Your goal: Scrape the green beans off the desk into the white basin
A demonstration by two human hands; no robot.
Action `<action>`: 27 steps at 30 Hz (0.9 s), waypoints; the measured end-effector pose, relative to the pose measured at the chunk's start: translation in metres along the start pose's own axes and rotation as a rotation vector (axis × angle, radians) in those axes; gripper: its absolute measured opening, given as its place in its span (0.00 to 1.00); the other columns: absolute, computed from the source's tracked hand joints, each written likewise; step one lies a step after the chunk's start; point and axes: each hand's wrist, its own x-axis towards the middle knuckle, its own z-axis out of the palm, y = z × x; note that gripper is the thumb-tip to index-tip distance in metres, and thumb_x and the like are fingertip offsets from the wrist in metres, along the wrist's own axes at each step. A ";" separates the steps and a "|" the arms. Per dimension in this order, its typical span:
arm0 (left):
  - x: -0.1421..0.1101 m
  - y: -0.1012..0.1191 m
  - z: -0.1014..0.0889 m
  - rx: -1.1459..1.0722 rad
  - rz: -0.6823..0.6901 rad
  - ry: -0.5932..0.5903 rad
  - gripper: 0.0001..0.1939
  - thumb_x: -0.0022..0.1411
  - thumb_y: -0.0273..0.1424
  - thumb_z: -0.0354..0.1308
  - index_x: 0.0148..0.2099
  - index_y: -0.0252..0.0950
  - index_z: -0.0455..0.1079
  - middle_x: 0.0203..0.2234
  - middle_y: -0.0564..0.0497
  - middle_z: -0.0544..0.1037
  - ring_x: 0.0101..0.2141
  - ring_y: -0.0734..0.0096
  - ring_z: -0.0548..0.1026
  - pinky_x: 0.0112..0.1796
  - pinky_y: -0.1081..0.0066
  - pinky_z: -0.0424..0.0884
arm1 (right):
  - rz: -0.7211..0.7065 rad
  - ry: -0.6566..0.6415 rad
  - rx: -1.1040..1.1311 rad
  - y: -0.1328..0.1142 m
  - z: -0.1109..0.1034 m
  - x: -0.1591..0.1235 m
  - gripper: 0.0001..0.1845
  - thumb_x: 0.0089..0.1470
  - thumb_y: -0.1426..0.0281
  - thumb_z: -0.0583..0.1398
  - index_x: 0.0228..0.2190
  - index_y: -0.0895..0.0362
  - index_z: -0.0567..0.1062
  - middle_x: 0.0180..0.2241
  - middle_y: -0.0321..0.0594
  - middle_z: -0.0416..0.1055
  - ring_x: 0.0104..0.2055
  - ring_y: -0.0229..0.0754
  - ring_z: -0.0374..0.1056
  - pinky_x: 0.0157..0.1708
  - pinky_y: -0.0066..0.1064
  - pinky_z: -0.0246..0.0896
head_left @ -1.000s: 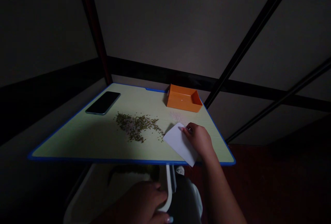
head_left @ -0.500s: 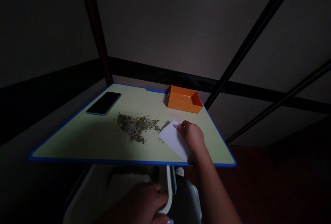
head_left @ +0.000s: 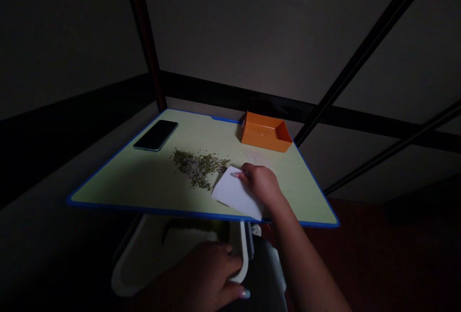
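Observation:
My right hand (head_left: 262, 183) is closed on a white card (head_left: 236, 194), pinching it near its upper edge. The card's left edge touches the board beside a scattered pile of small green and pale grains (head_left: 197, 167). A thin row of green grains lies by the card's lower left edge. Low in the view, my left hand (head_left: 216, 271) is wrapped around the rim of a white tray (head_left: 245, 249) just under the board's front edge. More green grains (head_left: 201, 225) lie inside that tray. A small patch of pale grains (head_left: 255, 156) lies behind my right hand.
The pale green tabletop (head_left: 133, 187) has a blue edge. An orange open box (head_left: 266, 135) stands at its back right, and a dark phone (head_left: 156, 135) lies at the back left. Walls rise behind; a reddish floor (head_left: 363, 249) shows at right.
My right hand has moved the card left and nearer to the front edge, with some green grains at its lower side. My left hand still holds the tray. The whole view has shifted slightly.

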 end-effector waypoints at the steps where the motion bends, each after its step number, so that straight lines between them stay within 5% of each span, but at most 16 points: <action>1: 0.000 0.000 -0.001 0.023 0.008 0.002 0.13 0.62 0.43 0.57 0.39 0.38 0.69 0.39 0.50 0.75 0.39 0.60 0.75 0.34 0.66 0.63 | -0.019 -0.006 0.018 -0.002 0.001 -0.001 0.17 0.62 0.57 0.54 0.40 0.52 0.77 0.36 0.45 0.80 0.39 0.48 0.75 0.29 0.30 0.52; 16: 0.000 0.001 -0.003 0.068 0.083 0.058 0.13 0.60 0.41 0.60 0.35 0.37 0.69 0.33 0.51 0.75 0.32 0.67 0.73 0.28 0.70 0.57 | -0.164 -0.006 0.233 -0.015 0.011 -0.009 0.16 0.60 0.57 0.55 0.35 0.53 0.77 0.32 0.41 0.79 0.34 0.41 0.71 0.30 0.28 0.50; 27: -0.001 0.002 -0.003 0.076 0.096 0.085 0.13 0.60 0.42 0.60 0.33 0.37 0.68 0.32 0.52 0.75 0.32 0.68 0.73 0.29 0.71 0.59 | 0.045 0.197 0.710 0.043 0.023 -0.017 0.17 0.55 0.57 0.57 0.27 0.58 0.74 0.23 0.36 0.70 0.26 0.37 0.63 0.26 0.26 0.51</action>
